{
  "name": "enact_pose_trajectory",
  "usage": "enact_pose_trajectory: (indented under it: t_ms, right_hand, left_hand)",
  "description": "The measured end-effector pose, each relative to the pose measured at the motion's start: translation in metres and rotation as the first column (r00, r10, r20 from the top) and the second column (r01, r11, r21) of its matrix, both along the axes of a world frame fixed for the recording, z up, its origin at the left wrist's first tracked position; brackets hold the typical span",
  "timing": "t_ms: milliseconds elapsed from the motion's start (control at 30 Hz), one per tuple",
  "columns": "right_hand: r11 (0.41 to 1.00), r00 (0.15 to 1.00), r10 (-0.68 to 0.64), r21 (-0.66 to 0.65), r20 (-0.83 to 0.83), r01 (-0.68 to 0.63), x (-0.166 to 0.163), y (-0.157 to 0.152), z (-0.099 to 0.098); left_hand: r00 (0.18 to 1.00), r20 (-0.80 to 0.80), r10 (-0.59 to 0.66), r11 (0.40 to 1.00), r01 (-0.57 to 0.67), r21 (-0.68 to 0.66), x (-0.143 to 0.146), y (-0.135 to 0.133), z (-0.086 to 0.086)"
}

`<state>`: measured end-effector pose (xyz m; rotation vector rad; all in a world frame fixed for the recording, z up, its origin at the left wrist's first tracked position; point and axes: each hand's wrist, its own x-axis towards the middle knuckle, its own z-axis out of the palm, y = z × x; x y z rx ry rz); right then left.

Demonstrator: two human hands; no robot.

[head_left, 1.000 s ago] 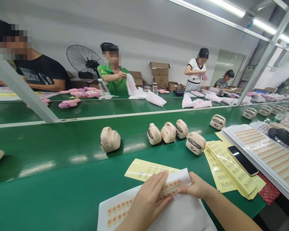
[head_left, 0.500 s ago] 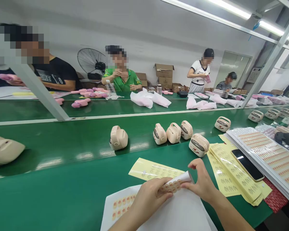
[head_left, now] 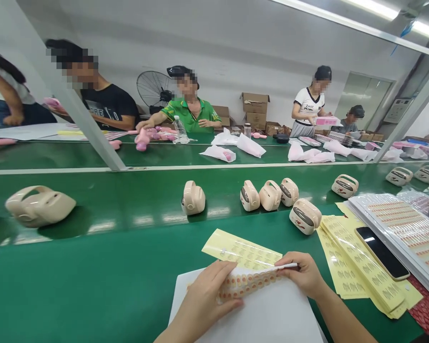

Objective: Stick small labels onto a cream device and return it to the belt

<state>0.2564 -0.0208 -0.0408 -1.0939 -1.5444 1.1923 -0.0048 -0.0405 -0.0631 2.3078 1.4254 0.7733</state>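
Left hand: lower centre of the frame, fingers spread flat and pressing the near end of the sticker sheet; thumb tucked underneath, so a light grip rather than a full grasp.
Right hand: lower right of centre, thumb and fingertips pinched closed on the far edge of the same sheet, lifting it.
Sticker sheet position: bottom centre, held between both hands just above a white backing sheet that lies on the green table.
Sticker sheet axis: long axis runs left to right across the frame, rising slightly toward the right; the strip is curled over, printed orange dots facing the camera.
Nearby items: a yellow label sheet touching the far side of the hands; a stack of yellow label sheets at right with a phone just beside it; beige devices in a row on the conveyor belt at mid-frame.
Background: other people at work along the far side, upper half of the frame.
Risk 1: judged likely to crease or tear if the pinched edge is pulled faster than the flat hand releases.
Risk 2: curled adhesive faces may stick together if the roll tightens.
Risk 3: dots may lift off unevenly if the peel angle steepens.
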Motion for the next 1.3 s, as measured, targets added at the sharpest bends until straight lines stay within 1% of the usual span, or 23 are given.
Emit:
enact_pose_trajectory:
  t_ms: [100, 233, 333, 467, 533, 633, 733, 767, 800, 833, 867, 900, 933, 967, 1000, 1033, 1067, 1100, 1133, 1200, 1233, 1267, 1300]
  right_hand:
    - [0.999, 1.000, -0.030, 0.019, 0.000, 0.030, 0.002, -0.001, -0.001]
    - [0.997, 0.998, -0.061, 0.039, -0.016, 0.062, 0.003, -0.001, -0.002]
    - [0.995, 0.997, -0.080, 0.051, -0.020, 0.081, 0.002, -0.002, -0.004]
    - [0.992, 0.994, -0.104, 0.073, -0.018, 0.105, 0.000, -0.003, -0.006]
    - [0.991, 0.994, -0.112, 0.068, -0.016, 0.113, -0.001, -0.003, -0.006]
    - [0.992, 0.993, -0.121, 0.037, -0.015, 0.122, 0.000, -0.002, -0.004]
    - [0.991, 0.990, -0.136, -0.011, -0.025, 0.136, 0.005, 0.001, -0.001]
    - [0.988, 0.988, -0.150, -0.028, -0.028, 0.149, 0.008, 0.002, -0.001]
    - [0.985, 0.985, -0.167, -0.045, -0.030, 0.166, 0.010, 0.004, -0.001]
    - [0.981, 0.982, -0.188, -0.057, -0.033, 0.186, 0.013, 0.005, -0.002]
    - [0.977, 0.977, -0.208, -0.066, -0.039, 0.205, 0.015, 0.007, -0.003]
    - [0.973, 0.974, -0.222, -0.072, -0.051, 0.218, 0.017, 0.008, -0.005]
    - [0.971, 0.971, -0.231, -0.078, -0.065, 0.226, 0.018, 0.009, -0.007]
    - [0.970, 0.968, -0.236, -0.083, -0.079, 0.230, 0.019, 0.010, -0.010]
    - [0.969, 0.967, -0.239, -0.088, -0.090, 0.231, 0.020, 0.011, -0.012]
    - [0.968, 0.966, -0.241, -0.093, -0.097, 0.232, 0.020, 0.011, -0.014]
    - [0.967, 0.965, -0.242, -0.098, -0.098, 0.233, 0.020, 0.012, -0.015]
    - [0.967, 0.964, -0.245, -0.100, -0.098, 0.236, 0.020, 0.012, -0.016]
    - [0.966, 0.964, -0.248, -0.100, -0.097, 0.239, 0.021, 0.012, -0.016]
    - [0.966, 0.964, -0.247, -0.099, -0.095, 0.238, 0.021, 0.011, -0.015]
    - [0.967, 0.966, -0.242, -0.099, -0.093, 0.233, 0.022, 0.011, -0.014]
    - [0.969, 0.967, -0.236, -0.099, -0.090, 0.228, 0.022, 0.011, -0.014]
    - [0.969, 0.969, -0.232, -0.101, -0.087, 0.223, 0.022, 0.011, -0.013]
  left_hand:
    - [0.999, 0.036, 0.012, 0.998, -0.010, -0.063, 0.007, 0.001, 0.006]
    - [0.998, 0.051, 0.025, 0.999, -0.024, -0.025, 0.011, 0.003, -0.005]
    - [0.999, 0.015, 0.044, 0.999, -0.044, -0.009, 0.009, 0.001, -0.013]
    - [0.999, -0.030, 0.032, 0.999, -0.032, -0.017, 0.007, -0.002, -0.013]
    - [0.999, -0.022, 0.027, 1.000, -0.027, -0.003, 0.010, -0.001, -0.013]
    - [1.000, -0.002, 0.021, 0.999, -0.021, 0.027, 0.014, 0.001, -0.018]
    - [0.999, 0.054, -0.004, 0.999, 0.001, 0.054, 0.007, 0.004, -0.023]
    - [0.995, 0.104, 0.006, 0.997, -0.014, 0.073, 0.001, 0.004, -0.022]
    - [0.984, 0.170, 0.058, 0.993, -0.075, 0.092, -0.006, 0.003, -0.020]
    - [0.954, 0.254, 0.161, 0.978, -0.190, 0.091, -0.013, 0.002, -0.016]
    - [0.890, 0.345, 0.300, 0.939, -0.338, 0.056, -0.019, -0.001, -0.010]
    - [0.785, 0.427, 0.449, 0.875, -0.483, -0.032, -0.024, -0.005, -0.004]
    - [0.662, 0.490, 0.567, 0.806, -0.569, -0.165, -0.027, -0.009, 0.003]
    - [0.552, 0.531, 0.643, 0.755, -0.572, -0.320, -0.028, -0.013, 0.010]
    - [0.465, 0.554, 0.690, 0.720, -0.511, -0.469, -0.028, -0.016, 0.015]
    - [0.407, 0.571, 0.713, 0.701, -0.420, -0.577, -0.027, -0.019, 0.020]
    - [0.367, 0.586, 0.723, 0.690, -0.347, -0.635, -0.026, -0.022, 0.024]
    - [0.340, 0.597, 0.727, 0.687, -0.329, -0.648, -0.025, -0.023, 0.026]
    - [0.328, 0.607, 0.723, 0.690, -0.367, -0.624, -0.025, -0.024, 0.028]
    - [0.346, 0.610, 0.713, 0.693, -0.479, -0.538, -0.026, -0.025, 0.031]
    - [0.359, 0.601, 0.714, 0.692, -0.492, -0.529, -0.026, -0.026, 0.033]
    - [0.366, 0.591, 0.719, 0.692, -0.459, -0.558, -0.025, -0.027, 0.036]
    - [0.364, 0.588, 0.723, 0.691, -0.382, -0.614, -0.024, -0.028, 0.039]
